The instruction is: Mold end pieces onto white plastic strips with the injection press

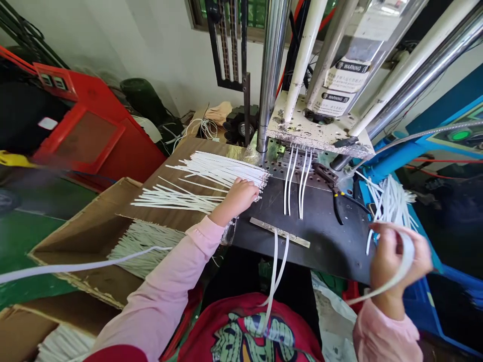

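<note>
On the pile of white cables (222, 171), my left hand (243, 195) has its fingers closed over the cable ends at the right side; how many it grips is hidden. At the right, my right hand (400, 261) is closed around a white flat cable (405, 254) that bends in a loop and trails down to the left. Between my hands, a narrow metal bar (264, 224) lies on the dark plate, and two white cables run from it down toward my lap. Several cables (301, 186) hang forward from the press's mould.
The press's upper plate (320, 133) stands over the mould between steel columns. Black-handled pliers (334, 188) lie beside it. Another bundle of white cables (396, 201) sits far right. Cardboard boxes (75, 241) with cables are at lower left, near a red machine (101, 125).
</note>
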`<act>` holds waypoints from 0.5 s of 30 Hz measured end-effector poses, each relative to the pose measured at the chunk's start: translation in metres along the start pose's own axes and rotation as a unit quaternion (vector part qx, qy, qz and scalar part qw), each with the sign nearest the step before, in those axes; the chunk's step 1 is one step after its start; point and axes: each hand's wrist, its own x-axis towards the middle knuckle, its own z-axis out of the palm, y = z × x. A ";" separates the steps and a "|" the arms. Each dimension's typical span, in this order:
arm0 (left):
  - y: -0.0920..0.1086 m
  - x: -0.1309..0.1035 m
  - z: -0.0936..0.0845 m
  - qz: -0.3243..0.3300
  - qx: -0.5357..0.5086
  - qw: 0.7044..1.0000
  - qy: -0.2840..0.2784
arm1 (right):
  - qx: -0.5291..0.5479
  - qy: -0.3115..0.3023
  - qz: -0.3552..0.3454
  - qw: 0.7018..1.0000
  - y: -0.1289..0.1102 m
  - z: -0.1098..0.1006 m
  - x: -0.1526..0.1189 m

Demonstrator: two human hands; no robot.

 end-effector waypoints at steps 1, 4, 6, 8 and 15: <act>0.001 0.000 0.003 0.005 -0.001 1.000 0.004 | 0.020 -0.082 -0.003 0.996 -0.006 0.003 -0.013; 0.002 -0.002 0.009 0.018 0.006 1.000 0.024 | 0.075 -0.307 -0.008 0.949 -0.019 0.017 -0.052; 0.002 -0.004 0.012 0.026 0.022 0.999 0.037 | 0.089 -0.369 -0.022 0.925 -0.023 0.027 -0.073; 0.005 -0.006 0.009 0.033 0.037 0.997 0.054 | 0.100 -0.382 -0.032 0.918 -0.024 0.036 -0.088; 0.046 -0.037 -0.076 0.045 -0.096 0.935 0.339 | 0.080 -0.379 -0.036 0.921 -0.031 0.042 -0.094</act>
